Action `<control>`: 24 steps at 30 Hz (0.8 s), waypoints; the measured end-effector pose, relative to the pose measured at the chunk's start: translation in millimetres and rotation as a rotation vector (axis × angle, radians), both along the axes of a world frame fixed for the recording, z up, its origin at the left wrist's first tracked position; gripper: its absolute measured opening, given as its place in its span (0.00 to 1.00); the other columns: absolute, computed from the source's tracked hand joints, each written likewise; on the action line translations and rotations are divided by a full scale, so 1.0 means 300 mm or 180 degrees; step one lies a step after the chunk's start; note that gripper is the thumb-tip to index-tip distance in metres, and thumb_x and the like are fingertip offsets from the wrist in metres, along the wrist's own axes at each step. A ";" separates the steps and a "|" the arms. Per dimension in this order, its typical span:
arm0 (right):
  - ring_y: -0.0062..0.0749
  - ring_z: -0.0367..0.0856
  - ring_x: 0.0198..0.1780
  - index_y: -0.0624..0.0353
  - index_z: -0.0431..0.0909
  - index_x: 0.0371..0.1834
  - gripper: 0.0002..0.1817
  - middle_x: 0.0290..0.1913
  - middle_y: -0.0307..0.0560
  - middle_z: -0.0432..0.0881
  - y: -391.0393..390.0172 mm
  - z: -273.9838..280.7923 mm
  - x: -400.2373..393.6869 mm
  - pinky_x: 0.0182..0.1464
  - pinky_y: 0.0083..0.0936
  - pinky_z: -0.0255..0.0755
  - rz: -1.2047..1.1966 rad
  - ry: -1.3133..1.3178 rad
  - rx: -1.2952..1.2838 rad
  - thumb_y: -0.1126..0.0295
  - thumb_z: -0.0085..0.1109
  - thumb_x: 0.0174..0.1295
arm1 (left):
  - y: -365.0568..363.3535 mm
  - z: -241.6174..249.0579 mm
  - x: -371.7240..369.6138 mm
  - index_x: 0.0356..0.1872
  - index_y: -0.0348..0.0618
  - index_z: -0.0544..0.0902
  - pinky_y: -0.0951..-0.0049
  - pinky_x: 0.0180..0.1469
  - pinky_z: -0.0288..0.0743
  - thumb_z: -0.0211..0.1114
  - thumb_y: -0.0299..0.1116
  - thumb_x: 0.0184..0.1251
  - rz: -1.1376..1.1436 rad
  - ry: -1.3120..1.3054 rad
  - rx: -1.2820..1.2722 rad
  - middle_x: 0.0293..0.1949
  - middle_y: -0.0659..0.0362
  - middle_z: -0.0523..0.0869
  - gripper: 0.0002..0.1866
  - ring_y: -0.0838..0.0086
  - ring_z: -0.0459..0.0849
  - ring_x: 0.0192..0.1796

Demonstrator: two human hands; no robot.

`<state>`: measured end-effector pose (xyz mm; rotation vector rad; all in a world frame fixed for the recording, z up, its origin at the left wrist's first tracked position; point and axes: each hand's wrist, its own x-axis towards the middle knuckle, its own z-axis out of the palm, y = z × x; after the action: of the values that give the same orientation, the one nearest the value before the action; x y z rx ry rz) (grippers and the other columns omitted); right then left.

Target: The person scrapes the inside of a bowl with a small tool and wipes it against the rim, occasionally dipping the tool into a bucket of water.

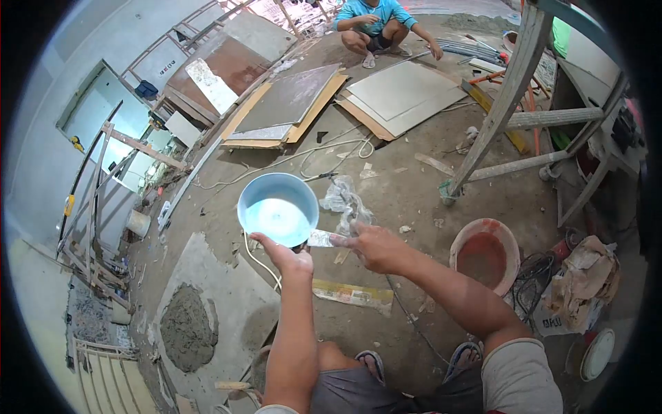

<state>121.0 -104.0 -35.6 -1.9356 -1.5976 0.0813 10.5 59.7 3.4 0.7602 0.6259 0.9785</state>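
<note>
My left hand (286, 258) grips a light blue bowl (256, 195) from below, its thumb along the near outer side. The bowl's inside is pale, with a bright whitish patch at the bottom. In my right hand (378, 248) is a putty knife (320, 239) with a whitish, smeared blade. The index finger stretches along the tool, and the blade's end meets the bowl's lower right side, close to my left fingers. Behind the knife, a crumpled clear plastic bag (347, 201) lies on the floor.
Wet cement (188, 328) sits on a board at left. To the right are a bucket of reddish water (511, 257), crumpled paper bag (583, 279) and wooden trestle (493, 131). Large tiles (407, 96) lie ahead; a person in blue (376, 24) squats beyond. A hose (262, 169) crosses the floor.
</note>
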 end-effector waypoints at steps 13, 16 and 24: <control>0.53 0.80 0.42 0.52 0.75 0.64 0.22 0.42 0.57 0.80 0.032 0.030 -0.024 0.46 0.43 0.73 0.0440 0.0997 0.0323 0.73 0.55 0.65 | -0.074 -0.045 0.039 0.69 0.36 0.58 0.62 0.67 0.62 0.48 0.71 0.68 0.1058 0.1284 0.2332 0.65 0.44 0.66 0.47 0.56 0.70 0.65; 0.56 0.80 0.43 0.53 0.74 0.64 0.22 0.42 0.59 0.80 0.015 0.029 0.012 0.45 0.45 0.72 -0.0634 0.0606 0.0113 0.73 0.55 0.65 | -0.069 -0.047 0.030 0.67 0.36 0.59 0.64 0.65 0.62 0.47 0.70 0.69 0.1084 0.1419 0.2830 0.62 0.44 0.68 0.45 0.57 0.70 0.63; 0.62 0.79 0.43 0.61 0.72 0.55 0.14 0.41 0.64 0.79 0.002 0.028 0.053 0.43 0.51 0.71 -0.0716 0.0869 0.1308 0.73 0.51 0.67 | -0.005 -0.063 0.019 0.66 0.36 0.61 0.62 0.63 0.70 0.52 0.63 0.71 0.1333 0.1319 0.2194 0.62 0.47 0.70 0.39 0.61 0.73 0.62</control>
<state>137.0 -103.3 -27.3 -1.6842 -1.1109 -0.0685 16.2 58.2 -15.5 1.5071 0.8346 1.4670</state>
